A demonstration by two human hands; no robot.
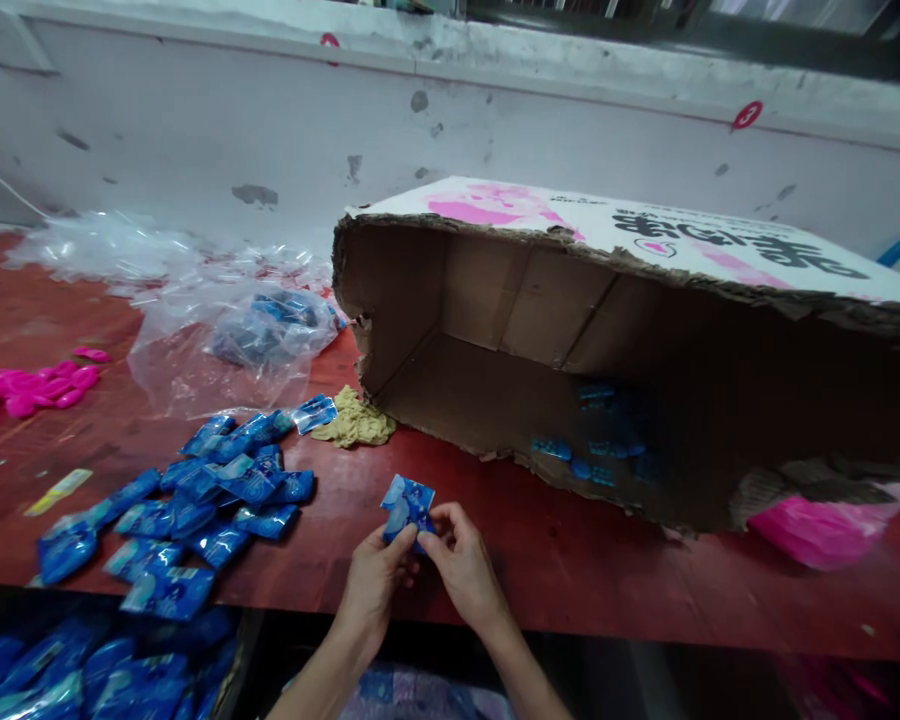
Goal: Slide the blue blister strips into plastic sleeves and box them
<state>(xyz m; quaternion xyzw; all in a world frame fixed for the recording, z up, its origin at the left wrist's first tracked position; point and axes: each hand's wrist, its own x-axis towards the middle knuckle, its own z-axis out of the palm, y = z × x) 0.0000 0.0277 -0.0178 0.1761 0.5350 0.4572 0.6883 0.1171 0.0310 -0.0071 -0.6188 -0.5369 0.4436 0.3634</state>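
Both of my hands meet over the red table's front edge and pinch one small blue packet point(407, 505). My left hand point(373, 585) grips its lower left side; my right hand point(461, 560) grips its right side. A heap of several matching blue packets point(195, 510) lies on the table to the left. A large torn cardboard box point(510, 330) lies on its side straight ahead, its open mouth facing me, with a few blue packets point(596, 440) deep inside it.
A crumpled yellow glove point(355, 422) lies by the box's left corner. Clear plastic bags point(240, 330), one holding blue packets, sit at the back left. Pink pieces point(30, 385) lie far left, a pink bag point(821, 530) at right. More blue packets point(82, 670) fill a bin below the table.
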